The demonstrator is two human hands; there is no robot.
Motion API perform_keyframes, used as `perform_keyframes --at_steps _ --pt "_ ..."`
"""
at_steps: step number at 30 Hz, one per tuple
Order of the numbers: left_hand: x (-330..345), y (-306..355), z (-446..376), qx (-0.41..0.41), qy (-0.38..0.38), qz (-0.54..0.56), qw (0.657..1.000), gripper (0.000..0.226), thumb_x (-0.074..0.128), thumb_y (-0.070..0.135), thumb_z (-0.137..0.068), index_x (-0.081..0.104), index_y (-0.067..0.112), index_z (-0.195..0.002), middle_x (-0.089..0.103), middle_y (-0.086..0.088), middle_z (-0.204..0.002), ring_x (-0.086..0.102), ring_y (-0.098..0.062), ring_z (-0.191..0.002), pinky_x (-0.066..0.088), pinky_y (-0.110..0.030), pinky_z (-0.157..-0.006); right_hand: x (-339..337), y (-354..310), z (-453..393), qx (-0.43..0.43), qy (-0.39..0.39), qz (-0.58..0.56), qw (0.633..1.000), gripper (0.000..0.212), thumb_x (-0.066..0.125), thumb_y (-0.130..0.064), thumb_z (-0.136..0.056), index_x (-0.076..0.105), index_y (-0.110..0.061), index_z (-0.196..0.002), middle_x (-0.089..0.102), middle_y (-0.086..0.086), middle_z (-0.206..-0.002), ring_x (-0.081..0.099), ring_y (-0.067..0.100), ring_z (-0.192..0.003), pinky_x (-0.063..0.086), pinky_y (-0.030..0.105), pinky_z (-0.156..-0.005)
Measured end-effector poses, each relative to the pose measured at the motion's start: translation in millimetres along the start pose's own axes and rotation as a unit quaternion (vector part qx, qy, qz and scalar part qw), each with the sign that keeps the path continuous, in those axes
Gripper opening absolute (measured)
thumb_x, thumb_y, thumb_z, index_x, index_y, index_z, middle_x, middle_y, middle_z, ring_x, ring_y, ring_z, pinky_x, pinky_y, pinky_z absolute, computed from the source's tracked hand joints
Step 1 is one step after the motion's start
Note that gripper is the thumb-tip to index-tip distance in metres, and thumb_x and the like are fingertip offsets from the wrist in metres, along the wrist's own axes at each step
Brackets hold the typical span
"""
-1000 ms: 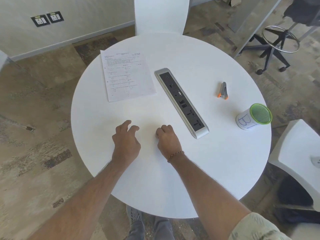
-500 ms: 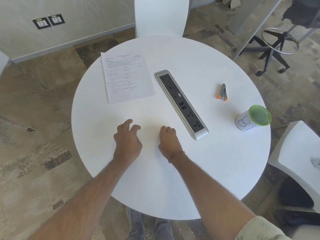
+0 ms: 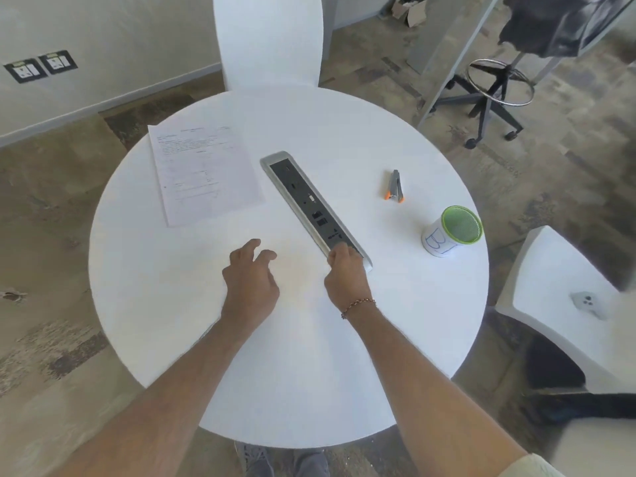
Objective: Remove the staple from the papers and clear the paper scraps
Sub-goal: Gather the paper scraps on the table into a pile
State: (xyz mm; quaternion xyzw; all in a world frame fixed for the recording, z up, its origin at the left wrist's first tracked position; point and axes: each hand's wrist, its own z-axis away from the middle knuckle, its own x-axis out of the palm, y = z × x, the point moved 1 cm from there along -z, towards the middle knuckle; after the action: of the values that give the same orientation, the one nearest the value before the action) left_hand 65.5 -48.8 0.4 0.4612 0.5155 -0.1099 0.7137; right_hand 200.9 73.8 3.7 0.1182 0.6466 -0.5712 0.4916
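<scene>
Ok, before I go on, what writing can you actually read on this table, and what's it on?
"B": large blue handwritten letter on the white paper wrapped round the green mesh cup; any marks after it are unclear.
Papers: lines of printed text, too small and blurred to read.
Power strip: sockets and ports, no label readable.
Staple remover: no marking visible.
</scene>
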Motion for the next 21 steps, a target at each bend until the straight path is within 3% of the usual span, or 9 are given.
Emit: perform_keyframes --at_steps 4,9,15,21 --pt "15 33 -8 0.029 -0.008 0.002 1.000 0.035 0.055 -0.001 -0.089 0.067 0.014 -0.118 0.049 -0.009 -0.145 0.043 -0.035 -0.129 0.042 -0.051 -0.093 -29 22 -8 0.006 0.039 0.021 0.999 0.042 0.031 0.021 -0.060 0.041 -0.012 -0.085 0.044 0.006 -0.086 0.038 0.025 -0.081 0.027 0.027 -0.065" --pt "32 75 -18 0.068 -0.017 0.009 0.998 0.033 0.054 -0.001 -0.090 0.067 0.013 -0.117 0.051 -0.009 -0.143 0.045 -0.036 -0.127 0.043 -0.052 -0.091 -64 44 -12 0.009 0.088 0.013 0.996 0.040 0.031 0.021 -0.058 0.046 -0.006 -0.084 0.045 0.011 -0.083 0.038 0.028 -0.078 0.029 0.032 -0.067" --pt "48 122 -30 0.106 -0.015 0.032 0.994 0.029 0.056 -0.002 -0.088 0.069 0.011 -0.111 0.055 -0.009 -0.137 0.048 -0.037 -0.124 0.043 -0.051 -0.089 -113 72 -37 0.072 0.159 -0.003 0.985 0.039 0.033 0.021 -0.062 0.050 0.000 -0.089 0.054 0.019 -0.090 0.046 0.033 -0.085 0.030 0.032 -0.064" --pt "58 144 -41 0.131 -0.005 0.033 0.991 0.027 0.057 0.000 -0.087 0.071 0.012 -0.107 0.059 -0.010 -0.131 0.053 -0.038 -0.119 0.049 -0.048 -0.082 -172 98 -60 0.153 0.207 0.036 0.966 0.023 0.041 0.013 -0.084 0.051 0.007 -0.103 0.055 0.023 -0.103 0.051 0.034 -0.089 0.033 0.035 -0.066"
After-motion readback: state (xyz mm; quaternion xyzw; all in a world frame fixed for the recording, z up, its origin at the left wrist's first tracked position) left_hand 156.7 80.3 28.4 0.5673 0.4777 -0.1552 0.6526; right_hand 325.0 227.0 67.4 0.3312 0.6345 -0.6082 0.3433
